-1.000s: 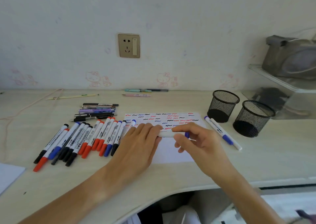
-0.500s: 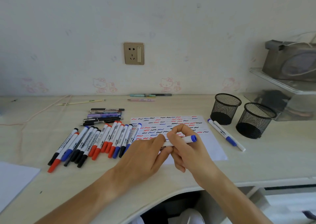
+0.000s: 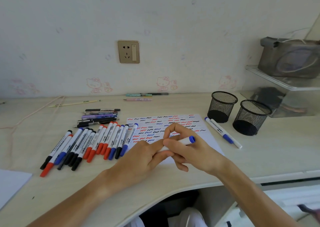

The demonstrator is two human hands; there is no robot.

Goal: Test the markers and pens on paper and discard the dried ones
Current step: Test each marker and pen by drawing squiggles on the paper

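Marker row (image 3: 83, 145) left of paper (image 3: 204, 140); mesh cups (image 3: 222, 106) right; pens (image 3: 99, 116) behind row.

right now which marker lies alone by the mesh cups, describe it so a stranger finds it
Start at the two black mesh cups on the desk's right side. Just left of them, beside the scribbled paper, lies a single white marker. Unlike the row of markers left of the paper, it lies alone.

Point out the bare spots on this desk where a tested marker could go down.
Bare desk lies right of the loose blue marker, in front of the two mesh cups. More lies left of the marker row. It is crowded between that row and the paper, where both hands meet.
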